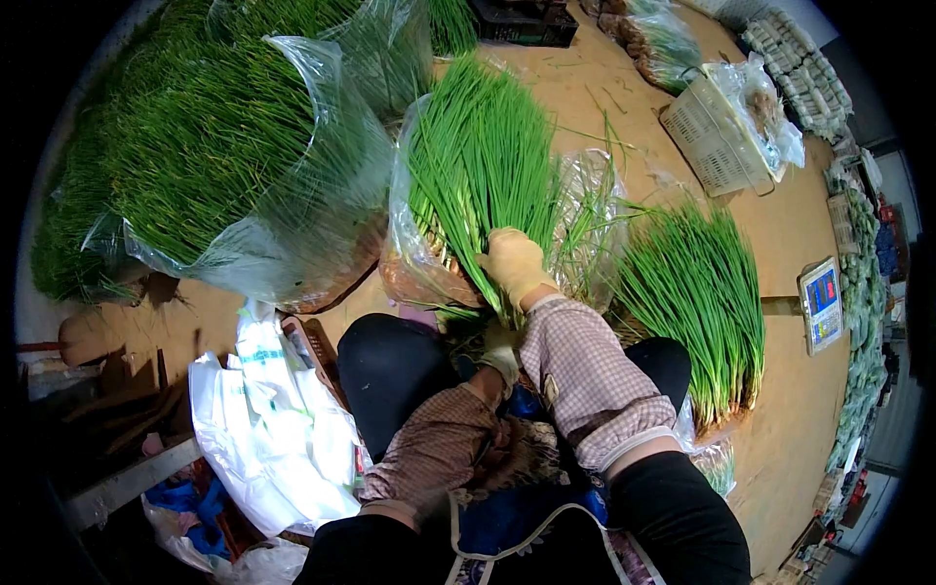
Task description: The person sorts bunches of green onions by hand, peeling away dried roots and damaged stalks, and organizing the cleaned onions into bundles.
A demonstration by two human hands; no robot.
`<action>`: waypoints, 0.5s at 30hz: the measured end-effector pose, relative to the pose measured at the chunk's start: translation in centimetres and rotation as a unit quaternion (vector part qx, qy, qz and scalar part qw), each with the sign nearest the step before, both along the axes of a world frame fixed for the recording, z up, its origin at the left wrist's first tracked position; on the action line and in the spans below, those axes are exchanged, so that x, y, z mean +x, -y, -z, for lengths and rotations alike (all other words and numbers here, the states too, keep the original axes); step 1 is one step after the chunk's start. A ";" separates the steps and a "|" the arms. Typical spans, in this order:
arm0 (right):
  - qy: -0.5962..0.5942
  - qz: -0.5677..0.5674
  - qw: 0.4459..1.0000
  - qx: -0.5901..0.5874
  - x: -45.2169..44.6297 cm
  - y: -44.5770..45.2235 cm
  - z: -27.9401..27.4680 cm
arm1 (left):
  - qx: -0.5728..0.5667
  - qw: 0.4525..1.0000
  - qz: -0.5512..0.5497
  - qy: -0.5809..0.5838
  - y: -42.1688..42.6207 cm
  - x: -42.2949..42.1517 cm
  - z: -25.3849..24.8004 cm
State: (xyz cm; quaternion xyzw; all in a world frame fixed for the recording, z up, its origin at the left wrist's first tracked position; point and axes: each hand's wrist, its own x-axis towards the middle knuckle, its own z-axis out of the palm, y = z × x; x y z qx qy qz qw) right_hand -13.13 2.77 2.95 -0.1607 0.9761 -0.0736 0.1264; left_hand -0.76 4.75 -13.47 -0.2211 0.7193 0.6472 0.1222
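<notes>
My right hand (515,265), in a pale glove, has its fingers wrapped round some green onions (483,210) at the front of an upright bunch. That bunch stands in a clear plastic bag (414,268) in front of my knees. Lower down, my left hand (499,353), also gloved, is close under the right one, between my knees; its fingers are in shadow and what they hold is too dark to make out. To the right of my right hand stands another bunch of green onions (697,302), with pale roots at its lower end.
Large bagged green onions (214,136) fill the left. White plastic bags (278,419) lie beside my left knee. A white crate (717,132) and a scale (822,304) are at the right. A black crate (526,21) stands at the back.
</notes>
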 end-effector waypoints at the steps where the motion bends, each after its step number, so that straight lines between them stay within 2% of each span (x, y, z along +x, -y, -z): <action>1: 0.002 0.000 1.000 0.001 -0.1 0.1 0.0 | 0.028 0.998 0.020 0.060 0.7 -0.2 -2.4; 2: 0.015 -0.012 1.000 0.024 -0.3 0.2 -0.1 | 0.029 0.997 0.020 0.062 -0.1 0.0 -0.6; 4: 0.030 -0.024 0.998 0.048 -0.3 0.1 0.3 | -0.140 0.987 -0.024 -0.073 -2.3 0.6 4.6; 5: 0.027 -0.031 0.999 0.023 -0.2 -0.1 0.8 | -0.139 0.987 -0.024 -0.073 -2.2 0.6 3.9; 6: 0.024 -0.037 0.999 -0.001 -0.2 -0.3 0.9 | 0.010 0.998 -0.054 -0.037 -1.9 0.4 2.4; 7: 0.025 -0.037 0.999 0.000 -0.1 -0.6 1.0 | 0.159 0.984 -0.083 -0.001 -1.5 0.4 0.9; 9: 0.019 -0.008 0.995 -0.098 0.4 -1.1 0.1 | 0.184 0.979 -0.085 -0.038 -0.7 0.6 0.2; 10: 0.019 -0.008 0.995 -0.098 0.8 -1.4 -0.4 | 0.194 0.976 -0.083 -0.049 -0.3 0.6 -0.1; 12: 0.027 -0.017 0.964 -0.264 2.1 -2.1 -2.1 | 0.218 0.971 -0.085 -0.050 -0.2 0.4 0.1; 14: 0.020 -0.043 0.954 -0.297 4.3 -3.3 -2.0 | 0.248 0.964 -0.089 -0.045 -0.2 0.1 0.7; 15: 0.175 0.006 0.878 -0.446 5.3 -4.2 -1.4 | 0.267 0.958 -0.091 -0.042 -0.2 0.0 1.0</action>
